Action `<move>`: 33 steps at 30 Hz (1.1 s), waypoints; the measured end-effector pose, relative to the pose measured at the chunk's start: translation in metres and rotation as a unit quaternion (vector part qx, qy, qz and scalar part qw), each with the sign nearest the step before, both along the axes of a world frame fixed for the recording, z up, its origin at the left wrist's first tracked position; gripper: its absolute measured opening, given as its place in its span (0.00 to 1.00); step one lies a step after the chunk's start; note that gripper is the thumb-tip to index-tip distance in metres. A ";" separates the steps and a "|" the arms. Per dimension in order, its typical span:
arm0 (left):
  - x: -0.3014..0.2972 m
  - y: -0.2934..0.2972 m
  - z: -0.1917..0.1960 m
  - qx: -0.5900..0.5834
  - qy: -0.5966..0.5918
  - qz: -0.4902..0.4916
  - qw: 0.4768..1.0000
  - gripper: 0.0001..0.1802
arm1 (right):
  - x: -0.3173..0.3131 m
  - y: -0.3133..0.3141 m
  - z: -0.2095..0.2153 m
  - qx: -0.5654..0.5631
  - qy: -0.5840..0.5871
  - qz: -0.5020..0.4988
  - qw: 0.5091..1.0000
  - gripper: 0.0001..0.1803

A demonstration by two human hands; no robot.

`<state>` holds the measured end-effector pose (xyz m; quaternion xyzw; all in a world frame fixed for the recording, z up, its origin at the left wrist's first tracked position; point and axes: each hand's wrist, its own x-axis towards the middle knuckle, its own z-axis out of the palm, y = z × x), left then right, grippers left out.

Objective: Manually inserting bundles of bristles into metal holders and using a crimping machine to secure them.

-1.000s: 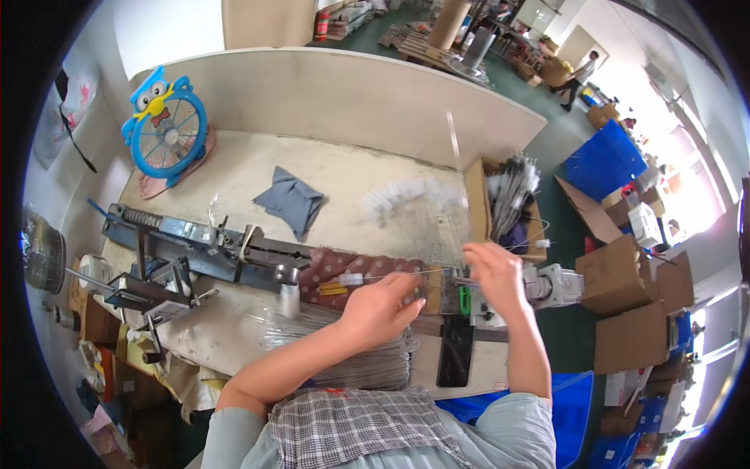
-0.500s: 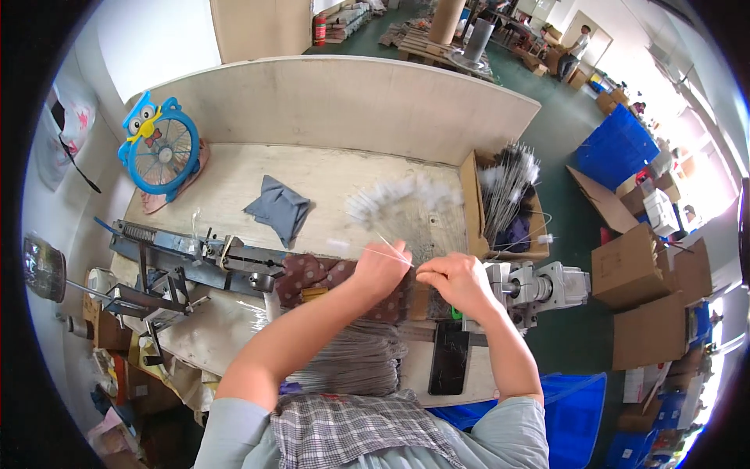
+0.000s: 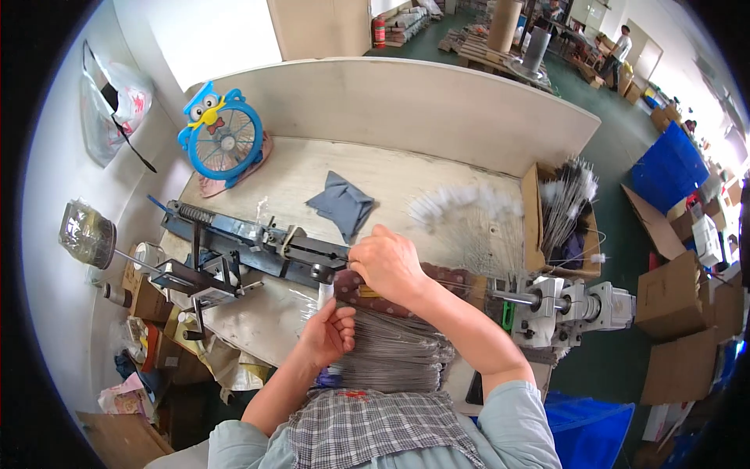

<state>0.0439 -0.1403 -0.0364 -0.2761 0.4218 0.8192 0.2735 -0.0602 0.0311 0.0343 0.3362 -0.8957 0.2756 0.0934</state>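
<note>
My right hand is closed, fingertips pinched at the right end of a long dark metal bench jig; what they pinch is hidden. Just below it, my left hand has its fingers curled in. Its thumb is close to the lower end of a white handle under the jig; contact is unclear. Nothing shows in this palm. Under my right forearm lies a brown dotted cloth. A thick bundle of thin grey wires lies between me and the cloth.
Thin brushes with white bristle tips lie spread on the table, with a carton of more beyond them. A grey cloth and a blue fan sit farther back. At right stands a metal machine, with a phone nearby.
Both hands have moved left from mid-table, where they held a thin wire, to the jig's right end. My left hand is now lower, near the white handle. The view has turned left.
</note>
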 end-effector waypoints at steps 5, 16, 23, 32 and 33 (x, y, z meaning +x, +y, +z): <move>-0.018 -0.028 0.013 0.259 -0.001 0.092 0.961 0.37 | 0.002 -0.009 0.005 0.065 -0.014 -0.026 0.997 0.04; -0.042 -0.003 0.007 -0.443 0.249 -0.155 0.847 0.28 | 0.003 -0.012 0.008 0.046 0.008 -0.033 0.998 0.04; -0.029 0.040 0.018 -0.051 0.205 0.101 0.972 0.08 | 0.037 0.023 0.016 -0.036 0.108 -0.042 0.993 0.07; -0.038 0.014 0.010 -0.443 0.351 -0.167 0.807 0.10 | 0.039 0.013 -0.073 -0.056 -0.048 -0.042 0.996 0.16; -0.035 0.009 0.010 -0.437 0.313 -0.150 0.830 0.12 | 0.036 0.013 -0.071 -0.042 -0.050 -0.033 0.997 0.16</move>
